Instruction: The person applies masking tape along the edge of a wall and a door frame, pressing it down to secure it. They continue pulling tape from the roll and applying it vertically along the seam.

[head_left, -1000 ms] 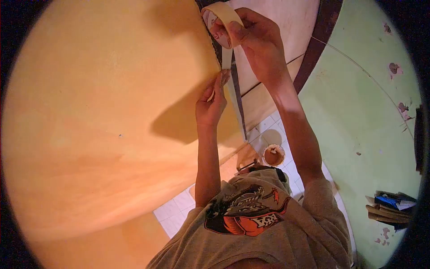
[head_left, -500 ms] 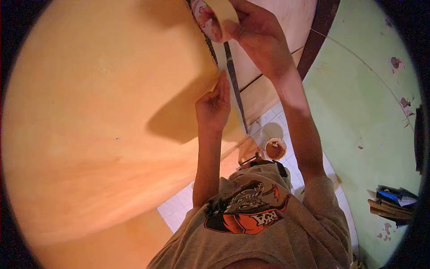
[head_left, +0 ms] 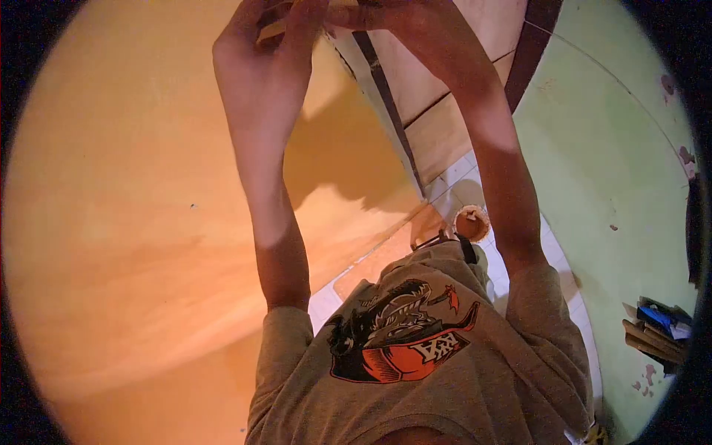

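Observation:
Both hands are raised to the top edge of the head view, close together and partly cut off. My left hand [head_left: 271, 33] has its fingers bent around part of a roll of masking tape [head_left: 276, 13], little of which shows between them. Beside it, my right hand [head_left: 404, 16] is closed at the same roll, its fingertips mostly out of view. Below the hands runs the edge of an orange wall [head_left: 170, 148], with a pale strip and a dark strip [head_left: 386, 93] slanting down along it.
A small bucket [head_left: 471, 223] with a stained rim stands on the white tiled floor [head_left: 452, 184]. At right rises a green wall [head_left: 593, 163] with peeling patches and a thin cable. A bundle of folded papers or cards [head_left: 656, 330] sticks out at its lower right.
My left hand has left the wall edge and moved up and left to the tape roll. My right hand has risen slightly, taking the roll mostly out of view.

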Demonstrator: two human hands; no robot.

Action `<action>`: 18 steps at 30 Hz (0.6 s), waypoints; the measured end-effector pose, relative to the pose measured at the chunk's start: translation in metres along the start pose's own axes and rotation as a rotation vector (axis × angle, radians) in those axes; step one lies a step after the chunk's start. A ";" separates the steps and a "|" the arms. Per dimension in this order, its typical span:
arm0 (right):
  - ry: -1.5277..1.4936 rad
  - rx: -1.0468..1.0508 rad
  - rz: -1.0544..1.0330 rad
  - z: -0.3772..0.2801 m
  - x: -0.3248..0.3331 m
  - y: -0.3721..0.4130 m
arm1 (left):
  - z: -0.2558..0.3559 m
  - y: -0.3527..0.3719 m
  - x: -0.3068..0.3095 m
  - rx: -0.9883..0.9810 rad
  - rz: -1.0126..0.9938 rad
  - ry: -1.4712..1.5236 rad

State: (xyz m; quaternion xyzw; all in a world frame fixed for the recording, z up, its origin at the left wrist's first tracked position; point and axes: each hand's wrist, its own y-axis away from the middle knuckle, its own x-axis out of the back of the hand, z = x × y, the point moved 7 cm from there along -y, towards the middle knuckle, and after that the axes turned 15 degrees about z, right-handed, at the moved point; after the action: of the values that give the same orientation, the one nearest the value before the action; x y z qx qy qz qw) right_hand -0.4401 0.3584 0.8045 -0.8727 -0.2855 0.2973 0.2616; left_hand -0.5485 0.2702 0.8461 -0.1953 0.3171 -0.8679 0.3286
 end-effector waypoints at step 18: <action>0.767 0.116 0.209 0.154 0.110 0.036 | -0.030 0.005 -0.004 -0.013 0.068 0.026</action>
State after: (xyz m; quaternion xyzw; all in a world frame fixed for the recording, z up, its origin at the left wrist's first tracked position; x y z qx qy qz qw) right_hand -0.4584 0.4496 0.6356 -0.9284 -0.0596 -0.0094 0.3665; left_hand -0.5594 0.2825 0.8204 -0.1753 0.3334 -0.8567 0.3524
